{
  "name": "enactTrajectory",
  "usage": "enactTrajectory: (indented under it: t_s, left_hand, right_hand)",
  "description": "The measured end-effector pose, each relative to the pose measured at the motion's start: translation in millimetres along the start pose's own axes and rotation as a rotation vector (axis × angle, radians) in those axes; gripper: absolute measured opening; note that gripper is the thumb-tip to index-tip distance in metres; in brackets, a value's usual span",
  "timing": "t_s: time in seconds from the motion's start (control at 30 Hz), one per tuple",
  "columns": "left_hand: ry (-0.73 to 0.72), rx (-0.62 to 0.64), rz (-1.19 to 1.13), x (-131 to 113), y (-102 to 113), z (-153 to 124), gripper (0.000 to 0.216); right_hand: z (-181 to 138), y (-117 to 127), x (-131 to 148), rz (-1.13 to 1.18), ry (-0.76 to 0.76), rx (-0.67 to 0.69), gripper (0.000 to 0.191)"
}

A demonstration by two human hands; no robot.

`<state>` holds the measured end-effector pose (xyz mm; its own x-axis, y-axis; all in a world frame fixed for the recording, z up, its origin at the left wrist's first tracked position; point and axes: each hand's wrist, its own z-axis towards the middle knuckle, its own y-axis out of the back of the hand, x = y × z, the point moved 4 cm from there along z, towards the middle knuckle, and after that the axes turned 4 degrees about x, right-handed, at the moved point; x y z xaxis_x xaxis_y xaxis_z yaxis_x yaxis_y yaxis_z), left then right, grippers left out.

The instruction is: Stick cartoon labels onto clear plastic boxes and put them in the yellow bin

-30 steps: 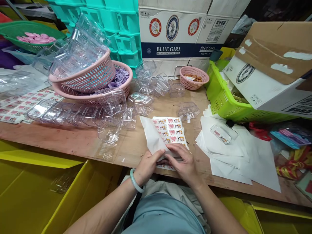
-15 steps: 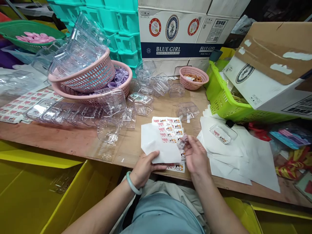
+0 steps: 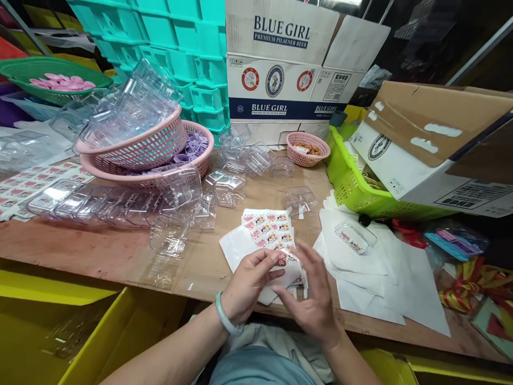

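Note:
My left hand (image 3: 250, 283), a pale green bangle at its wrist, pinches a clear sticker (image 3: 281, 259) with reddish print between thumb and fingers. Facing it, my right hand (image 3: 315, 297) has its thumb and fingers spread apart. Its fingertips are close to the sticker's right end; whether they touch it I cannot tell. Beneath both hands lies a sheet of cat-print stickers (image 3: 266, 227), partly covered by my fingers. White backing paper (image 3: 232, 248) shows at its left. A clear plastic box (image 3: 300, 200) sits just beyond the sheet.
Clear plastic boxes (image 3: 100, 203) line the left, beside stacked pink baskets (image 3: 132, 155). White papers (image 3: 385, 278) lie at right under a labelled clear box (image 3: 355, 238). A lime crate (image 3: 356, 184) holds a tilted carton (image 3: 417, 166). A small pink basket (image 3: 306, 158) stands behind.
My left hand has let go of the backing paper and moved right to pinch the sticker. My right hand's fingers have spread. The backing paper has dropped back, and the view has tilted up.

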<state>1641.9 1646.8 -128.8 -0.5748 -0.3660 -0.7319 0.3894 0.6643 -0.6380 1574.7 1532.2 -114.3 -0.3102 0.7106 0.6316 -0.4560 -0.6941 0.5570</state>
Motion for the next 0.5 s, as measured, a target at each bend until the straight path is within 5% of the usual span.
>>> enactTrajectory:
  t_s: [0.1, 0.2, 0.33, 0.43, 0.5]
  left_hand:
    - [-0.029, 0.041, 0.146, 1, -2, 12, 0.028]
    - [0.028, 0.034, 0.193, 1, -1, 19, 0.036]
    - [0.049, -0.075, 0.083, -5, 7, 33, 0.046]
    - [0.028, -0.069, 0.013, -9, 5, 51, 0.041]
    - [0.025, -0.096, -0.032, -11, 2, 66, 0.042]
  right_hand:
    - [10, 3, -26, 0.335, -0.335, 0.047, 0.038]
    - [33, 15, -54, 0.430, -0.444, 0.051, 0.022]
    - [84, 51, -97, 0.028, -0.236, -0.243, 0.035]
    - [124, 44, -126, -0.336, 0.021, -0.005, 0.066]
    - [138, 31, -138, -0.486, 0.110, 0.120, 0.059]
